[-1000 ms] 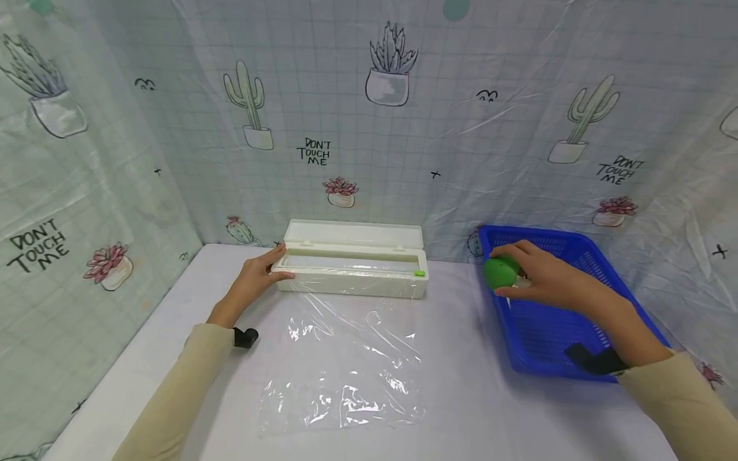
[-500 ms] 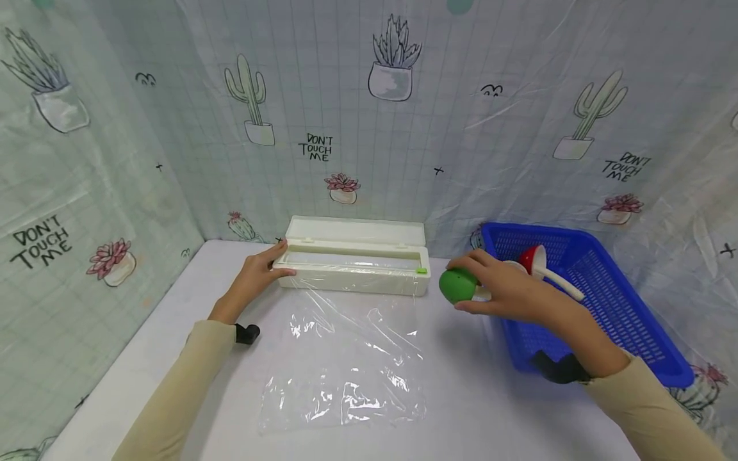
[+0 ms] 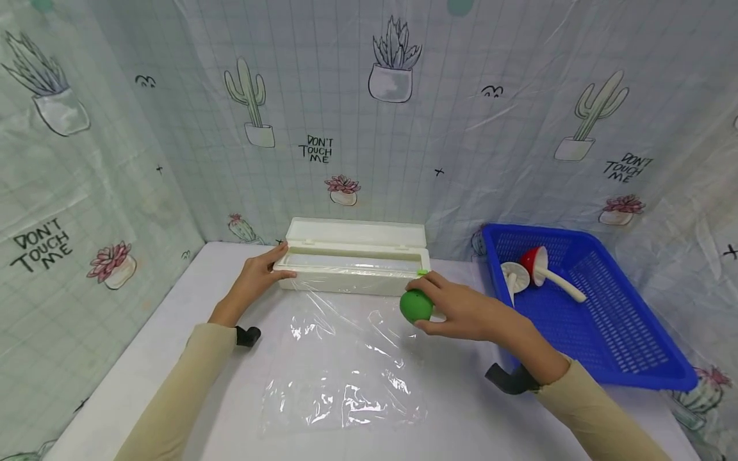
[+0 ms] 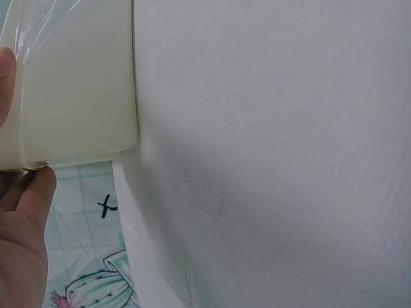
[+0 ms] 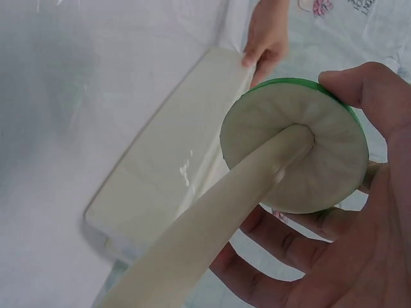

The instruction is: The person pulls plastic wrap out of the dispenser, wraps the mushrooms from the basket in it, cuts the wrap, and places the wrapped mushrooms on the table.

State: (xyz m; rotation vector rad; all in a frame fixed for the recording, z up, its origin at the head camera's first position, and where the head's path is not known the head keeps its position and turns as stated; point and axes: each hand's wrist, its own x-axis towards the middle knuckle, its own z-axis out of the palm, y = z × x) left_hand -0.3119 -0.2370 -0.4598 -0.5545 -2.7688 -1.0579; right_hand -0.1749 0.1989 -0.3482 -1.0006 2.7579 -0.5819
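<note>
My right hand [image 3: 461, 310] grips a toy mushroom by its green cap [image 3: 416, 306], above the table at the right side of the film. In the right wrist view the mushroom's pale underside [image 5: 257, 135] and long cream stem [image 5: 212, 215] show, with thumb and fingers round the cap's rim. At the back of the table stands a white cling film dispenser [image 3: 346, 282], its lid [image 3: 356, 232] up. The left end of that box is held by my left hand [image 3: 254, 278], thumb on the front and fingers behind. Clear film [image 3: 340, 358] runs from the box toward me, flat on the table.
A blue basket [image 3: 646, 314] stands at the right, holding a red-capped toy mushroom [image 3: 533, 262] and another with a pale underside [image 3: 515, 275] facing up. A curtain [image 3: 357, 115] printed with potted plants hangs behind and beside the white table [image 3: 461, 416].
My right hand has carried the green mushroom left, out of the basket to beside the film. The mushrooms in the basket have come into sight. My left hand stays on the dispenser.
</note>
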